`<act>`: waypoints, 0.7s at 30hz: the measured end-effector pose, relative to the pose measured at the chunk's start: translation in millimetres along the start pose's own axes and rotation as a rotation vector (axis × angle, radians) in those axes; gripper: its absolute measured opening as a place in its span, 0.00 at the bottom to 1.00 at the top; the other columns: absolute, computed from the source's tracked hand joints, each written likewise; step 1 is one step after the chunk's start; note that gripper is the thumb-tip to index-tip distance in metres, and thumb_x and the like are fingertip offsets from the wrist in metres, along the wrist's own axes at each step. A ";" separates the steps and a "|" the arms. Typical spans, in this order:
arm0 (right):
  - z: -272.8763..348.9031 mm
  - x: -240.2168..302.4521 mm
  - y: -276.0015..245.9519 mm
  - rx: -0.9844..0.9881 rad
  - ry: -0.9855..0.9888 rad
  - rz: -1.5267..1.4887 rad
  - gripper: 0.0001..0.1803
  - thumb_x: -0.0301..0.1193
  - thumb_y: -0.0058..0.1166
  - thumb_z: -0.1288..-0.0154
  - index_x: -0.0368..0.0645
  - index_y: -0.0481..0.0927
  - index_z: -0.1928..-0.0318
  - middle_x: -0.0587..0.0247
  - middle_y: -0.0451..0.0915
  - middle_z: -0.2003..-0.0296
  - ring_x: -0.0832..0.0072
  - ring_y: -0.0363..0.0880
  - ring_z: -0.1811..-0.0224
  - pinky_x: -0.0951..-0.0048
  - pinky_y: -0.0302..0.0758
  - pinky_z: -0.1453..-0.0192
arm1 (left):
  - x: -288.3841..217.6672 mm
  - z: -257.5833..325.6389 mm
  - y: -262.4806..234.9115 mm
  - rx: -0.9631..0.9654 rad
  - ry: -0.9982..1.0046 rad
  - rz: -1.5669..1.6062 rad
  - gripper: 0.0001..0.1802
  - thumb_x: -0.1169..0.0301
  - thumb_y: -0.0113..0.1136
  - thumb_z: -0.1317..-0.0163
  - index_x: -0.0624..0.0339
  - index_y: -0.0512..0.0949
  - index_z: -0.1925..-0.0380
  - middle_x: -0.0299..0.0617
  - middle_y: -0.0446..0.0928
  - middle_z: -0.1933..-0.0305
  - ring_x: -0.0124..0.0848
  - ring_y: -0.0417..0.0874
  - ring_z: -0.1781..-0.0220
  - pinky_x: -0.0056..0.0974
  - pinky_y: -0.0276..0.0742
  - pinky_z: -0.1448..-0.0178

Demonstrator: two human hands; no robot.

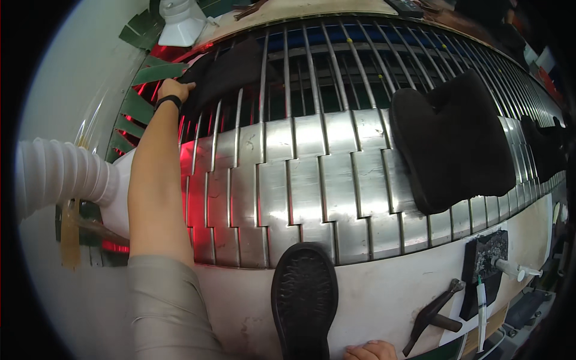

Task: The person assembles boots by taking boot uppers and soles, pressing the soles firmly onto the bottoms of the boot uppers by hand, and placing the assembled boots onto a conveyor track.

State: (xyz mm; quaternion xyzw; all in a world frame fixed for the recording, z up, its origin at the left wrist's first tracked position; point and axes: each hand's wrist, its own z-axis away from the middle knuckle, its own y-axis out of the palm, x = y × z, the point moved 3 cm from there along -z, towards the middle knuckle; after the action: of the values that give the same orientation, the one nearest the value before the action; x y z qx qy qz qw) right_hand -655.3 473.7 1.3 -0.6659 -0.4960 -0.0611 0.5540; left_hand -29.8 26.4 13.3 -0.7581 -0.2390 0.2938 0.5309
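At the far left, my left hand [173, 91], with a black band at its wrist, is closed at the left edge of a dark boot [227, 75] on the metal conveyor [303, 180]. The thumb points right and most of the fingers are hidden. A black boot sole [305, 288] faces up at the near edge, its tip overlapping the conveyor. Just right of its heel end, only the bent fingers of my right hand [371, 350] show at the lower edge. What they hold is out of view. Another black boot [453, 144] lies on its side on the conveyor.
Green strip flaps [137, 111] hang beside my left hand, under red light. A white ribbed hose [66, 177] stands at left. On the white ledge [240, 306] lie a hammer [435, 315], a dark block [483, 270] and syringes [482, 312]. A further dark boot [546, 147] is far right.
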 end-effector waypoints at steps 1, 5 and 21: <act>0.0 0.2 1.1 -0.010 -0.015 -0.004 0.17 0.34 0.74 0.39 0.40 0.87 0.54 0.57 0.88 0.54 0.56 0.85 0.56 0.52 0.82 0.49 | -10.5 5.9 9.8 0.052 0.009 -0.055 0.41 0.47 0.81 0.40 0.68 0.82 0.36 0.65 0.82 0.31 0.55 0.86 0.31 0.54 0.81 0.27; -4.0 6.5 -2.5 -0.043 -0.020 0.005 0.14 0.32 0.75 0.41 0.41 0.87 0.57 0.56 0.87 0.55 0.56 0.85 0.56 0.52 0.83 0.48 | -49.9 57.9 -8.2 -0.104 0.238 -0.283 0.37 0.57 0.79 0.35 0.62 0.73 0.33 0.60 0.77 0.29 0.57 0.87 0.35 0.55 0.86 0.33; 30.1 16.2 -11.5 -0.233 -0.162 -0.279 0.09 0.27 0.71 0.37 0.41 0.84 0.60 0.61 0.86 0.62 0.59 0.84 0.58 0.58 0.80 0.51 | -36.6 276.8 -201.7 -0.296 0.211 0.975 0.43 0.57 0.83 0.38 0.75 0.76 0.32 0.56 0.86 0.41 0.45 0.89 0.43 0.46 0.82 0.34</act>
State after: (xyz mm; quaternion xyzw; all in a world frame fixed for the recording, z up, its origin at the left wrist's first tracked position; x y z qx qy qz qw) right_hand -669.7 506.1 7.9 -0.6530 -0.6158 -0.1403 0.4179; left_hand -259.6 250.6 138.1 -0.8737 0.1576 0.3922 0.2407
